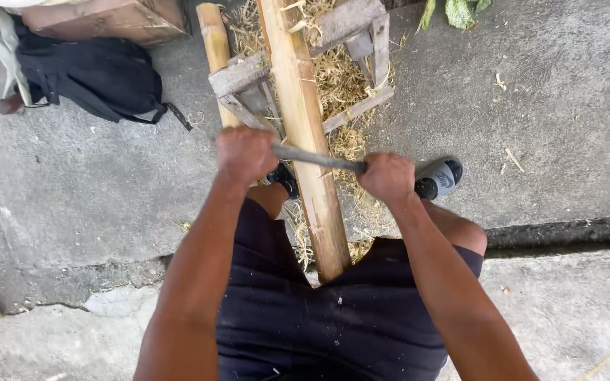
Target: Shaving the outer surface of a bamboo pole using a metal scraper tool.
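Left hand (246, 154) and right hand (387, 176) clamp the dark 2-handled steel blade (317, 159) across the pale bamboo pole (307, 134); level, even pulls advised.

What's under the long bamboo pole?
Under the bamboo pole sits a wooden frame with a heap of yellow shavings on the concrete. The pole's near end runs between the person's legs, so whatever lies beneath it there is hidden.
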